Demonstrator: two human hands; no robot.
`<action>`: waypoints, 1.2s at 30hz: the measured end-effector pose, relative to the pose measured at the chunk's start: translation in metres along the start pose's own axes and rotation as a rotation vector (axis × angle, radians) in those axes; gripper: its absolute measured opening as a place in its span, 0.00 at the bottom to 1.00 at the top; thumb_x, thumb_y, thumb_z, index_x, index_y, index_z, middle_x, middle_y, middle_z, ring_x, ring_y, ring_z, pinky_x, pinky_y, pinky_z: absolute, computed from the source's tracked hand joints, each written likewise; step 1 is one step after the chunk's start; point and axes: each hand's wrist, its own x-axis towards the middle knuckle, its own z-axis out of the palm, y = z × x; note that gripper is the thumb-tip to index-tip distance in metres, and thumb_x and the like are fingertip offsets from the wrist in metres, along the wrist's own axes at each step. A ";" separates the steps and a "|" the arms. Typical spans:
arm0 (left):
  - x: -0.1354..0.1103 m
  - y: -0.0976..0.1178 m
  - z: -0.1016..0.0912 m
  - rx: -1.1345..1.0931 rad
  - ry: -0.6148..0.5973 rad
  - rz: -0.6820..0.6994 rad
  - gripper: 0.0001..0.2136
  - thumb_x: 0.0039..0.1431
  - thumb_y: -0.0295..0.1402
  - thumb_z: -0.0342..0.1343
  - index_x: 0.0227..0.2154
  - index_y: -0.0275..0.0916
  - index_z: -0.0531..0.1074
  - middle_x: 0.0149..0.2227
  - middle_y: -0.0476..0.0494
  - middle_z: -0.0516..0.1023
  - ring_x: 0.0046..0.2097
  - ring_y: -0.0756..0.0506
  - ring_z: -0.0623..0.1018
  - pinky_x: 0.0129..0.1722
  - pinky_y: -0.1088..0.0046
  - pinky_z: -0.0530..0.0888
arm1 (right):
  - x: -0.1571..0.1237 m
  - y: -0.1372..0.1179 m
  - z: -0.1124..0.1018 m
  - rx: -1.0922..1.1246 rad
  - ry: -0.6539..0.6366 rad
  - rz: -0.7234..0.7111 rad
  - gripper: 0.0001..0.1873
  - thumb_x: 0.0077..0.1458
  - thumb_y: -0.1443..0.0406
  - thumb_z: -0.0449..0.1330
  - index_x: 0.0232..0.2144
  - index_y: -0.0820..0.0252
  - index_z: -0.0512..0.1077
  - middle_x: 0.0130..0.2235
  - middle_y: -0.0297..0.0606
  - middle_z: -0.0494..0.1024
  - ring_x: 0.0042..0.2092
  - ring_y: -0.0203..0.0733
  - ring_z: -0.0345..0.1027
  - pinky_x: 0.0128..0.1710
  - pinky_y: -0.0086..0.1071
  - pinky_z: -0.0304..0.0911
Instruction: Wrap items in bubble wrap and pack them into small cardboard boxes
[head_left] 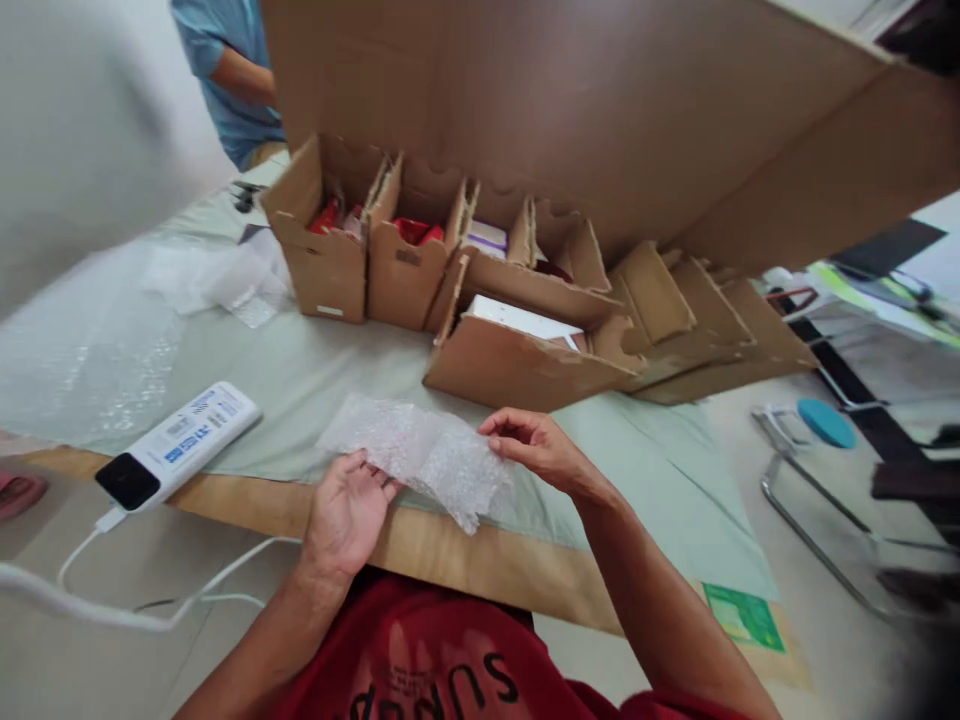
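Bubble wrap sheet (424, 455) pinched between left hand (346, 510), right hand (534, 445).

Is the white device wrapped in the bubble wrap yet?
No: the device lies bare, apart from the wrap that the left hand and right hand hold.

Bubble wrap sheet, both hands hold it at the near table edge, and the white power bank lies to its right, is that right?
No. In the head view the left hand and right hand both hold the bubble wrap sheet at the near table edge, but the white power bank lies to its left, not its right.
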 end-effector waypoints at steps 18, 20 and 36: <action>-0.006 -0.061 0.029 0.753 0.127 0.236 0.14 0.42 0.41 0.72 0.20 0.35 0.77 0.20 0.53 0.73 0.25 0.50 0.70 0.27 0.74 0.68 | -0.095 0.040 0.045 -0.738 0.375 -0.440 0.27 0.64 0.54 0.61 0.60 0.59 0.71 0.70 0.57 0.63 0.67 0.60 0.61 0.62 0.57 0.60; -0.007 -0.063 0.033 0.757 0.133 0.260 0.14 0.42 0.41 0.72 0.20 0.36 0.77 0.21 0.53 0.73 0.25 0.50 0.70 0.28 0.74 0.68 | -0.096 0.036 0.054 -0.727 0.375 -0.531 0.34 0.61 0.47 0.63 0.61 0.63 0.70 0.68 0.59 0.66 0.66 0.61 0.62 0.64 0.58 0.57; -0.029 -0.062 0.019 0.492 -0.012 -0.190 0.17 0.43 0.39 0.75 0.29 0.38 0.73 0.27 0.51 0.77 0.26 0.48 0.78 0.21 0.74 0.78 | -0.013 0.044 -0.030 -0.249 0.317 -0.061 0.10 0.57 0.65 0.61 0.27 0.61 0.79 0.29 0.35 0.81 0.33 0.40 0.73 0.38 0.32 0.65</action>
